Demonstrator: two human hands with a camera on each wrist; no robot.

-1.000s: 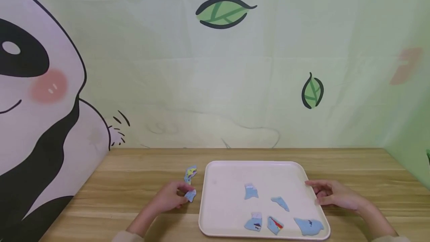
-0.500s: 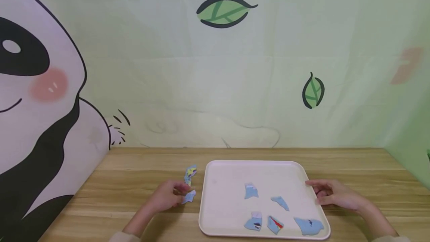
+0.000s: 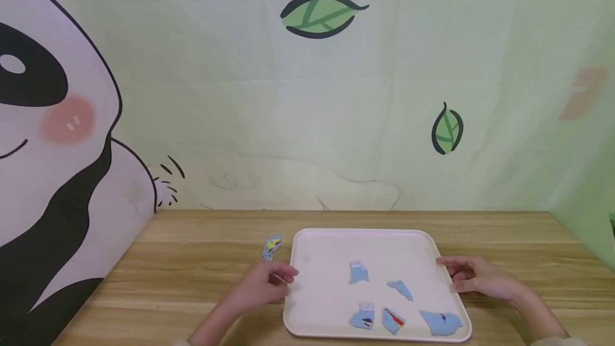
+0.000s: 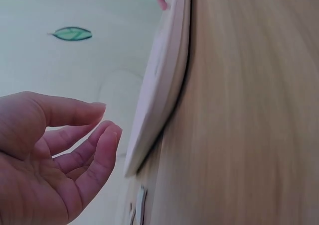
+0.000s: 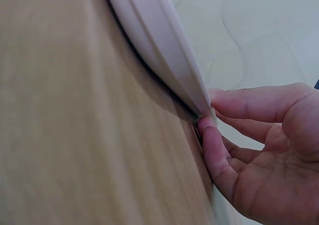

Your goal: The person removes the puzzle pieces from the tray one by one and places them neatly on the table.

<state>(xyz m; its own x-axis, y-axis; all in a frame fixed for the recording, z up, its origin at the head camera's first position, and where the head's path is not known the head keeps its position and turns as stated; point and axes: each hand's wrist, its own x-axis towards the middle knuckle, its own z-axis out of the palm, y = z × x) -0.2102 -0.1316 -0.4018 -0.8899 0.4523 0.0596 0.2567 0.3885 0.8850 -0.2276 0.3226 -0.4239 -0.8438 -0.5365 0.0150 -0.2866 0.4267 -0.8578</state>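
Note:
My left hand (image 3: 261, 284) is at the left rim of a white tray (image 3: 322, 292), its fingers loosely bent. The left wrist view shows a gap between thumb and fingers of the left hand (image 4: 65, 150), with nothing in it. On the right, my right hand (image 3: 480, 279) pinches the tray's right rim, thumb and fingertips at the edge in the right wrist view. On the tray lie several light-blue puzzle pieces, among them one with a red stripe (image 3: 394, 321) and a wide one (image 3: 441, 323). The small blue piece near my left hand is hidden in the head view.
A blue and yellow puzzle piece (image 3: 271, 246) lies on the wooden table (image 3: 202, 250), left of the tray and beyond my left hand. Flat pieces (image 4: 140, 205) show beside the tray in the left wrist view. Behind the table hangs a green cloth with leaves (image 3: 324, 15) and a panda.
My left hand has let go of the small blue puzzle piece and moved right to the tray's left rim. The right hand has stayed at the right rim.

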